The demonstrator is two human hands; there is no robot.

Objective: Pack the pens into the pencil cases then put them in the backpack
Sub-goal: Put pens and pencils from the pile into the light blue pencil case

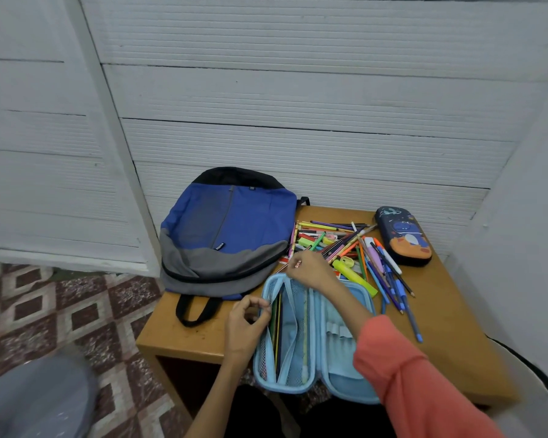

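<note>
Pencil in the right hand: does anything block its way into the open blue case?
Nothing visible does. The right hand holds the pencil at the far end of the case, which lies open. The left hand pinches its pocket edge. Other pencils lie inside.

Brown wooden table (456, 343), backed against a white ribbed panel wall (298, 90). Dark smudges (189, 332) near the table's left front corner. Left of the table, floor tiles (60, 311) in a maroon-and-cream diamond pattern. Blurred grey shape (35, 396) at lower left, too unclear to name. Plain white surface (525, 248) beside the table's right edge.
</note>
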